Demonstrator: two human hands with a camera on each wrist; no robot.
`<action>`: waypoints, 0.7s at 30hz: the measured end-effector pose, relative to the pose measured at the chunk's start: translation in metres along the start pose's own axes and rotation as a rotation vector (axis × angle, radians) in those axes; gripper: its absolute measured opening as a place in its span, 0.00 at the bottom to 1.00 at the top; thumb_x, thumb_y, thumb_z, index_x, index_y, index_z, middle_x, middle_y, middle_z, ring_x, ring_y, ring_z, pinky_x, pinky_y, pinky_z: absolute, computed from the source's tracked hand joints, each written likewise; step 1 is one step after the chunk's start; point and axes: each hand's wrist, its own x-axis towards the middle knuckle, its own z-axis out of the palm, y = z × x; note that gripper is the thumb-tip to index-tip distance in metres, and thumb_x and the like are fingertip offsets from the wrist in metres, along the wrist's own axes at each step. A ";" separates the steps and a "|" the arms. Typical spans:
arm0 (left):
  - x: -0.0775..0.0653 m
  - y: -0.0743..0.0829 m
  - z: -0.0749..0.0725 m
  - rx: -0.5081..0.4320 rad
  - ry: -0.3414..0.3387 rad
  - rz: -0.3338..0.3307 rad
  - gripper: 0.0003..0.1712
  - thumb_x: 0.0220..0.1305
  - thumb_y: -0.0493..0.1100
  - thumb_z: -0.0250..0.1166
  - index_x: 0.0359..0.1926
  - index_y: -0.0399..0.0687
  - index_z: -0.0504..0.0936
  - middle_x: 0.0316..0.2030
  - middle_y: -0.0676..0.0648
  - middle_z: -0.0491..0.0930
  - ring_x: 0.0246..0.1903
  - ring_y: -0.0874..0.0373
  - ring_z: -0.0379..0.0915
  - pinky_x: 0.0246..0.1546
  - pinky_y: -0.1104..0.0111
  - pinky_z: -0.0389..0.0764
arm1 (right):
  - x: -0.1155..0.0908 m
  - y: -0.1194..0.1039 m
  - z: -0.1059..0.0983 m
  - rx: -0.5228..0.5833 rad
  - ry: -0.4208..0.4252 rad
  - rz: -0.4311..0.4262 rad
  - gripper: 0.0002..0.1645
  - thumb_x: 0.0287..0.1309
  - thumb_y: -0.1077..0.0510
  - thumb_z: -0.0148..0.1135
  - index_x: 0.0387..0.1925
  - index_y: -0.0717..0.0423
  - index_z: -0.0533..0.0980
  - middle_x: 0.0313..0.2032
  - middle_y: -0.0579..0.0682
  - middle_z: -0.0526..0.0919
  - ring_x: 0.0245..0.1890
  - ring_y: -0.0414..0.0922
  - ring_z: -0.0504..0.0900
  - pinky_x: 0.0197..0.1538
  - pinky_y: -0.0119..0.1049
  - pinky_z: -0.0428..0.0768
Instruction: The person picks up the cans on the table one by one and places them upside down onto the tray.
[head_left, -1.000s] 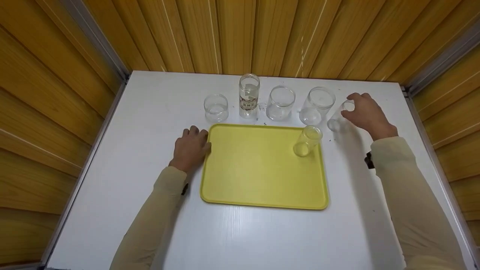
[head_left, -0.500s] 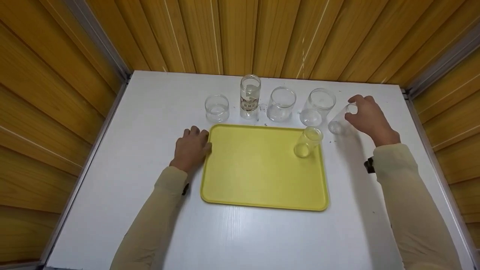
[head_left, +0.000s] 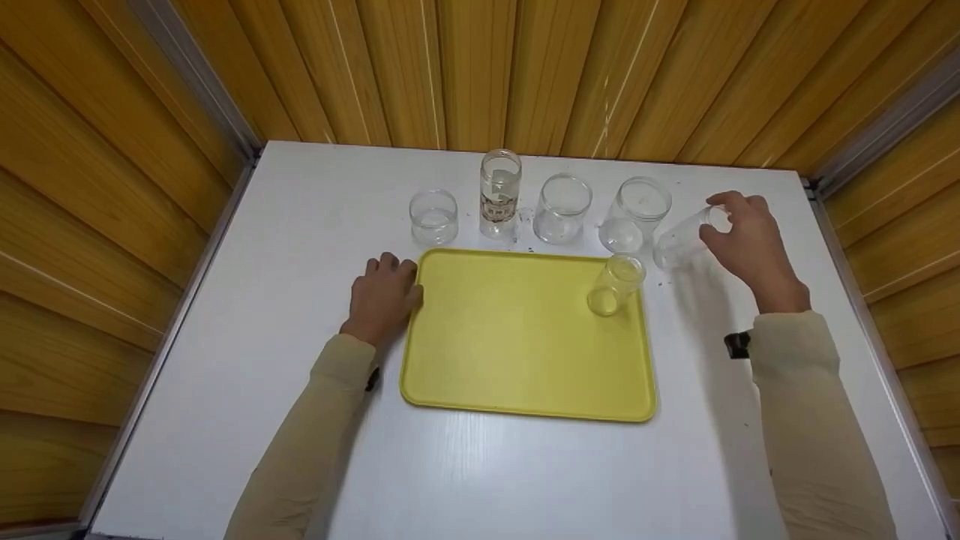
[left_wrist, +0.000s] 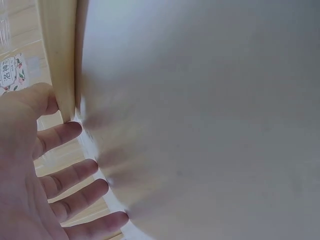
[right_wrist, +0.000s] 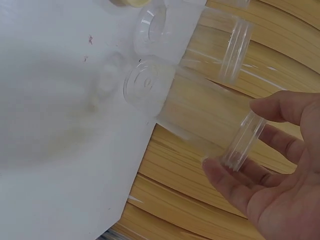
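Note:
My right hand (head_left: pixel 750 240) grips a clear jar (right_wrist: pixel 200 112) by its threaded rim, thumb on one side and fingers on the other. The jar leans, its base lower and towards the tray. On the left, my other hand (head_left: pixel 379 296) rests its spread fingertips on the table along the left edge of the yellow tray (head_left: pixel 517 345), with the thumb at the rim. A narrow clear jar (head_left: pixel 616 285) stands in the tray's back right corner. Close beside the held jar is a wide clear jar (head_left: pixel 636 214).
Behind the tray stand a short clear jar (head_left: pixel 433 217), a tall jar with a printed label (head_left: pixel 499 195) and another clear jar (head_left: pixel 562 210). Small dark specks dot the white table (head_left: pixel 315 195). Wood-patterned walls (head_left: pixel 480 75) enclose the back and sides.
My right hand has moved slightly right and towards me, and the jar in it has tilted further. My left hand and the tray hold their place.

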 end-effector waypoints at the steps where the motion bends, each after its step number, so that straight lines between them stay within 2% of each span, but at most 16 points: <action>1: 0.000 0.000 0.000 -0.006 -0.003 -0.004 0.21 0.77 0.52 0.59 0.61 0.46 0.81 0.56 0.36 0.74 0.49 0.39 0.70 0.36 0.46 0.81 | -0.002 -0.001 0.000 0.006 0.010 0.002 0.29 0.73 0.61 0.57 0.70 0.68 0.70 0.61 0.76 0.66 0.62 0.70 0.70 0.61 0.66 0.71; 8: 0.000 0.002 0.000 -0.011 -0.003 -0.015 0.20 0.78 0.51 0.58 0.60 0.46 0.81 0.55 0.36 0.74 0.50 0.38 0.70 0.36 0.46 0.81 | -0.014 -0.006 -0.003 0.043 0.056 0.032 0.29 0.74 0.61 0.58 0.71 0.66 0.70 0.62 0.74 0.67 0.64 0.69 0.70 0.61 0.65 0.74; 15: 0.000 0.002 0.001 -0.015 -0.019 -0.029 0.22 0.78 0.52 0.57 0.63 0.46 0.80 0.58 0.36 0.74 0.53 0.38 0.70 0.40 0.45 0.81 | -0.028 -0.011 -0.006 0.081 0.096 0.079 0.31 0.76 0.57 0.58 0.74 0.62 0.69 0.63 0.71 0.68 0.65 0.66 0.70 0.60 0.60 0.75; 17: 0.000 0.002 0.001 -0.018 -0.021 -0.033 0.22 0.78 0.52 0.57 0.63 0.47 0.80 0.58 0.36 0.74 0.53 0.38 0.70 0.40 0.45 0.81 | -0.032 -0.012 -0.007 0.087 0.112 0.085 0.31 0.76 0.55 0.58 0.75 0.61 0.69 0.64 0.69 0.69 0.66 0.64 0.71 0.60 0.56 0.76; 21: 0.000 0.001 0.001 -0.015 -0.010 -0.030 0.22 0.78 0.52 0.58 0.64 0.46 0.80 0.59 0.35 0.74 0.53 0.38 0.70 0.40 0.44 0.81 | -0.040 -0.014 -0.006 0.126 0.166 0.067 0.31 0.75 0.54 0.59 0.74 0.61 0.70 0.64 0.66 0.69 0.66 0.62 0.71 0.59 0.40 0.77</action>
